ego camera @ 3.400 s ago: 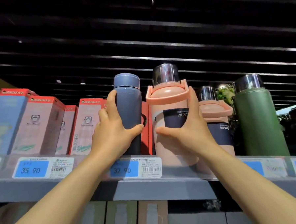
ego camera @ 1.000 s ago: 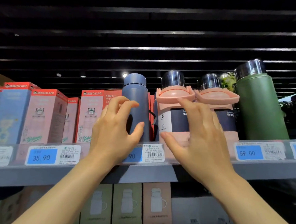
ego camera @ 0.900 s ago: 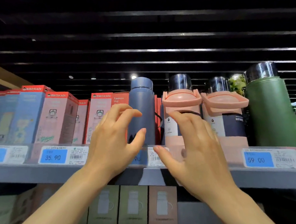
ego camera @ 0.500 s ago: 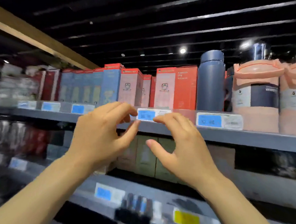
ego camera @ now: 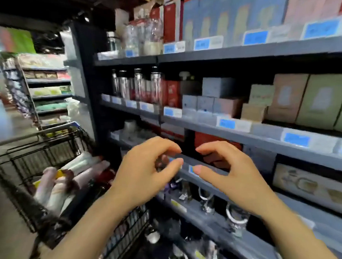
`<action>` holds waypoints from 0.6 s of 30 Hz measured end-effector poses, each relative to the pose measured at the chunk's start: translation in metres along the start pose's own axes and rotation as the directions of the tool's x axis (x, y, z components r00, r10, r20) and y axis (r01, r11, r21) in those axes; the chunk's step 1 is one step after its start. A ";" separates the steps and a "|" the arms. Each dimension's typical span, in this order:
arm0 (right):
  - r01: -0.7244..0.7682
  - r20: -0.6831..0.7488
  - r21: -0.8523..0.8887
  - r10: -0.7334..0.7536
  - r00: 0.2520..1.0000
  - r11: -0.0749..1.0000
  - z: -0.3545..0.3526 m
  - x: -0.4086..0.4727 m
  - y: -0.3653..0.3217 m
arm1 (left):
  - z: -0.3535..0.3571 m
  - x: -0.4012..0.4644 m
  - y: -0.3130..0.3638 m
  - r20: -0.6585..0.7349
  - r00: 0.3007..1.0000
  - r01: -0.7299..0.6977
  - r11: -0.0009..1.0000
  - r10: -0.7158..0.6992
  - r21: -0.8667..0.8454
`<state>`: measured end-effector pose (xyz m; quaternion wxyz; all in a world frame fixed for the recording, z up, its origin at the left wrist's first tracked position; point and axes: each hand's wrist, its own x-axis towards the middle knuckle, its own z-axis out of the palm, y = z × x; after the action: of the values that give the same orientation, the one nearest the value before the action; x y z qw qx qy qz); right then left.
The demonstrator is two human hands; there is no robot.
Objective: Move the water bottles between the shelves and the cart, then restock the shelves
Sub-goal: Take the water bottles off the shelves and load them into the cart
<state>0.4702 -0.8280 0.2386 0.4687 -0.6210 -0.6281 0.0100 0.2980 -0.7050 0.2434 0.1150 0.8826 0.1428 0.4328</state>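
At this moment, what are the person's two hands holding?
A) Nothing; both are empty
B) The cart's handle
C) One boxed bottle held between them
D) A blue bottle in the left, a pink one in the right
A: the left hand and the right hand hang in front of the shelves with fingers loosely curled round nothing, while the cart with its bottles stands to the left, untouched.

Two hands [ego camera: 146, 170], one cart [ego camera: 48, 147], four clear bottles [ego camera: 138, 85]
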 end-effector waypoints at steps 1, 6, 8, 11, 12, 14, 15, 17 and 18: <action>-0.023 0.030 0.035 0.022 0.999 0.999 0.023 -0.001 0.003 | -0.003 -0.018 -0.017 0.019 0.999 0.045 0.999 -0.045 0.000; -0.219 0.250 0.194 0.167 0.954 0.956 0.146 -0.006 0.022 | -0.014 -0.115 -0.100 0.091 0.939 0.328 0.943 -0.331 0.051; -0.288 0.340 0.218 0.204 0.918 0.932 0.193 -0.006 0.031 | -0.017 -0.149 -0.130 0.092 0.893 0.434 0.897 -0.440 0.085; -0.391 0.434 0.235 0.264 0.862 0.890 0.256 -0.001 0.043 | -0.023 -0.188 -0.170 0.139 0.829 0.521 0.838 -0.542 0.161; -0.426 0.460 0.236 0.285 0.841 0.874 0.274 0.002 0.048 | -0.026 -0.198 -0.185 0.150 0.806 0.547 0.817 -0.573 0.182; -0.464 0.513 0.204 0.309 0.801 0.862 0.310 0.009 0.063 | -0.033 -0.215 -0.217 0.158 0.750 0.610 0.764 -0.643 0.212; -0.478 0.542 0.184 0.317 0.778 0.859 0.327 0.014 0.069 | -0.037 -0.220 -0.233 0.152 0.729 0.633 0.742 -0.667 0.221; -0.527 0.577 0.153 0.358 0.734 0.836 0.360 0.026 0.087 | -0.045 -0.226 -0.265 0.111 0.677 0.698 0.682 -0.728 0.220; -0.550 0.578 0.137 0.384 0.720 0.824 0.374 0.031 0.095 | -0.047 -0.227 -0.280 0.099 0.639 0.736 0.643 -0.763 0.212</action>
<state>0.3253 -0.5687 -0.0101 0.3483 -0.6550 -0.5430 0.3935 0.0852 -0.5202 0.0135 0.2293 0.7844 0.5180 0.2526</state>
